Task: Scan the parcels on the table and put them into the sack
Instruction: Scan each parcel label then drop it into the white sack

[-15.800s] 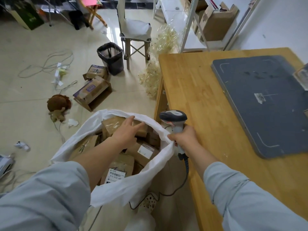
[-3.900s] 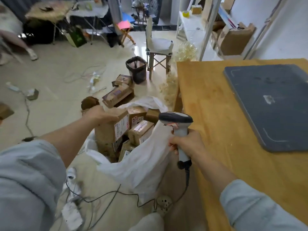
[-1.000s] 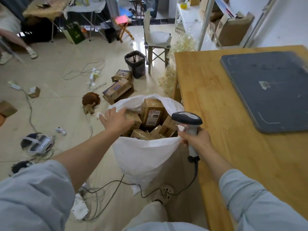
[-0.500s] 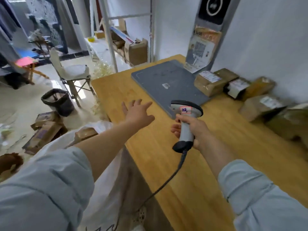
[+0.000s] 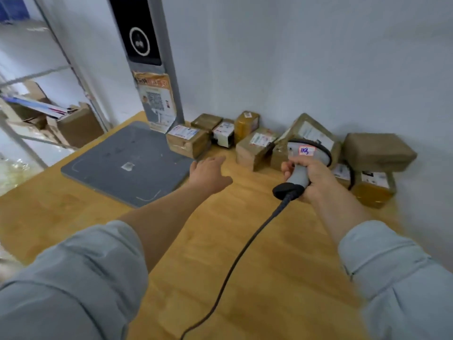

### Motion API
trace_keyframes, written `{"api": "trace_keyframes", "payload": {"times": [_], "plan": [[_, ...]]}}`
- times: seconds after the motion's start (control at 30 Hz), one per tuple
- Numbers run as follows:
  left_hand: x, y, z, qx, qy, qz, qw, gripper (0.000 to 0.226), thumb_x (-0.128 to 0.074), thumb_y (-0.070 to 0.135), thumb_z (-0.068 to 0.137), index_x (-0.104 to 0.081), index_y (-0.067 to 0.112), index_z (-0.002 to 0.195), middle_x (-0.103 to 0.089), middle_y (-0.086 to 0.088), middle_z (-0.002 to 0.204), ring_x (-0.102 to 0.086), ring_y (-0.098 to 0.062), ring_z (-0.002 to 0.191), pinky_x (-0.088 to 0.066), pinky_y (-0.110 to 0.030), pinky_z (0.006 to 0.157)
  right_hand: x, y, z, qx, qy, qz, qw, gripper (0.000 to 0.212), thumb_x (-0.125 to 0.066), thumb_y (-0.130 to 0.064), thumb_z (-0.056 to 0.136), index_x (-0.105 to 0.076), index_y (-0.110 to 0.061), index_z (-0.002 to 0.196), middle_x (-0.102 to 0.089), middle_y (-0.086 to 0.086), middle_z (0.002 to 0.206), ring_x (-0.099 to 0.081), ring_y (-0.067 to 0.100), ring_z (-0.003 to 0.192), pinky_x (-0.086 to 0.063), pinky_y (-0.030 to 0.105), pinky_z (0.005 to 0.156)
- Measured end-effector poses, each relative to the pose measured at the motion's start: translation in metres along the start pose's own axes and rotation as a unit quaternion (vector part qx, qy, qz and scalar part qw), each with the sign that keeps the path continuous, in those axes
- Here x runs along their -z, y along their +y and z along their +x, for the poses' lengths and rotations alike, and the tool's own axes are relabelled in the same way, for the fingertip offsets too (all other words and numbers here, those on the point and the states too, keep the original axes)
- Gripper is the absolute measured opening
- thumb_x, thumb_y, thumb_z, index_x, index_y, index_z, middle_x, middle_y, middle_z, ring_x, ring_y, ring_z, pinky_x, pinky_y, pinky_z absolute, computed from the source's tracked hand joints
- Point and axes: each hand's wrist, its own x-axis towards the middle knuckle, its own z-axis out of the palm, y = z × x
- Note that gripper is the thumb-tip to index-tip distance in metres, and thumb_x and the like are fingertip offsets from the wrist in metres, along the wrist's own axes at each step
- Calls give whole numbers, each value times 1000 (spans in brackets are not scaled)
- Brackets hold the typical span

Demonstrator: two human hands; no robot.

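Note:
Several brown cardboard parcels line the wall at the back of the wooden table (image 5: pixel 257 253): one with a white label (image 5: pixel 187 139) by the grey mat, another (image 5: pixel 255 148) in the middle, a plain one (image 5: pixel 377 150) on the right. My left hand (image 5: pixel 208 174) reaches over the table with straight fingers, empty, a short way from the parcels. My right hand (image 5: pixel 311 179) grips the grey barcode scanner (image 5: pixel 302 165), its head pointing at the parcels and its black cable trailing back toward me. The sack is out of view.
A dark grey mat (image 5: pixel 127 163) lies on the table's left part. A tall grey post with a poster (image 5: pixel 154 104) stands against the wall behind it. Metal shelving with boxes (image 5: pixel 73 123) is at the left.
My view has swung from the sack to the back of the table. My left hand let go of the sack's rim and reached out over the table toward the parcels; my right hand brought the scanner along.

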Motion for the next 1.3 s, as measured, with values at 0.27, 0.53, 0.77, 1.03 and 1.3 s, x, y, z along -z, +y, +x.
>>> {"api": "trace_keyframes", "payload": {"times": [0.27, 0.53, 0.77, 1.03, 1.3], "plan": [[-45, 47, 113, 44, -52, -67, 995, 83, -69, 42, 84, -27, 12, 148, -38, -11, 147, -41, -28, 131, -44, -39, 100, 23, -18, 71, 1, 32, -63, 997, 14, -56, -2, 91, -53, -2, 77, -60, 7, 47, -57, 12, 38, -46, 17, 38], [-97, 67, 235, 113, -26, -76, 990, 124, -80, 51, 69, -1, 5, 153, -12, -17, 158, -9, -32, 146, -18, -45, 118, 33, -5, 156, -3, 50, -182, 982, 19, -62, 0, 87, -58, 1, 69, -60, 11, 56, -58, 17, 42, -46, 21, 40], [-121, 67, 278, 110, -47, -47, 992, 124, -81, 48, 68, -1, 2, 152, -16, -19, 156, -15, -35, 145, -14, -47, 118, 48, 6, 175, 2, 38, -201, 979, 6, -66, 1, 84, -61, 1, 86, -64, 12, 59, -61, 19, 46, -49, 25, 44], [-122, 25, 184, 138, -81, -63, 985, 122, -81, 48, 65, -4, 11, 152, -23, -18, 146, -23, -36, 136, -28, -45, 113, 53, 20, 143, -6, 56, -207, 977, 7, -68, 3, 80, -62, 1, 78, -65, 11, 59, -62, 18, 47, -50, 23, 45], [-117, -36, 18, 113, -138, -69, 982, 135, -84, 49, 61, 9, 11, 152, -16, -14, 146, -15, -33, 139, -24, -43, 116, 49, 83, 77, -45, 53, -138, 988, 14, -68, 6, 79, -60, 1, 89, -69, 17, 71, -68, 23, 59, -55, 28, 51]]}}
